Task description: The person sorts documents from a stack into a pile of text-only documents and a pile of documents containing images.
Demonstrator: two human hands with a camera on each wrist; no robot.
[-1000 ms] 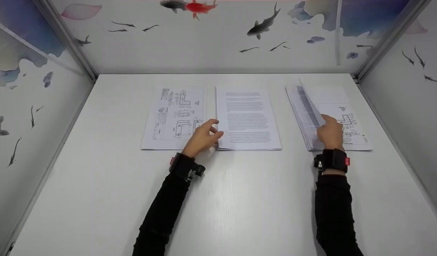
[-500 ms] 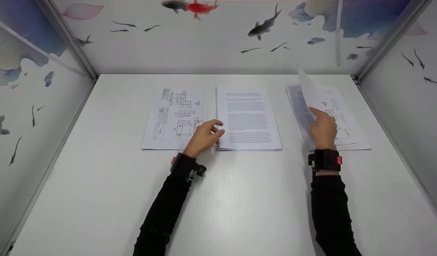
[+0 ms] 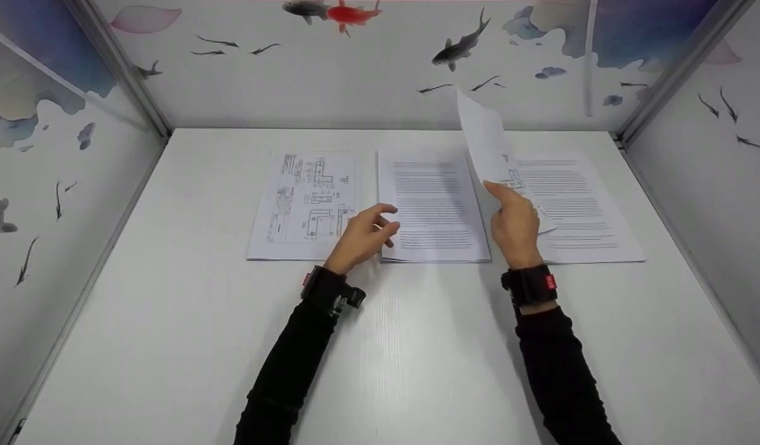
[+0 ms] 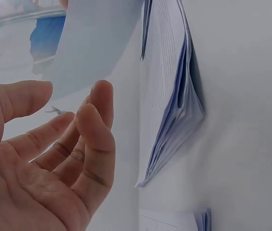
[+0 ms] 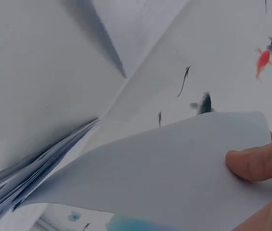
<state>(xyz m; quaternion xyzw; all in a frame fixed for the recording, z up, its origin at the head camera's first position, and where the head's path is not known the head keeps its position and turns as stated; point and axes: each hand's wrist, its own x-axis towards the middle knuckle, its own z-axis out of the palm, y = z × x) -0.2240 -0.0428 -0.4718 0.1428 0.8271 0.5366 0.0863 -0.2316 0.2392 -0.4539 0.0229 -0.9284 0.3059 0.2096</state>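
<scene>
My right hand (image 3: 516, 225) pinches a sheet of paper (image 3: 484, 133) between thumb and fingers, lifted and bent, with a drawing on part of it. The sheet stands between the middle stack (image 3: 426, 210) and the right stack (image 3: 578, 204), both with printed text on top. In the right wrist view the thumb (image 5: 253, 163) presses on the blank side of the sheet. My left hand (image 3: 363, 238) hovers at the left edge of the middle stack, fingers loosely bent, holding nothing. The left wrist view shows its fingers (image 4: 95, 144) apart from the layered pages (image 4: 167, 96).
A left stack (image 3: 299, 204) with a technical drawing on top lies partly behind my left hand. All stacks rest on a white table (image 3: 386, 352). Printed panels with fish (image 3: 460, 46) enclose its back and sides.
My right hand has lifted the top sheet off the right stack and carried it left, uncovering a text page there. My left hand has shifted slightly right over the middle stack's edge.
</scene>
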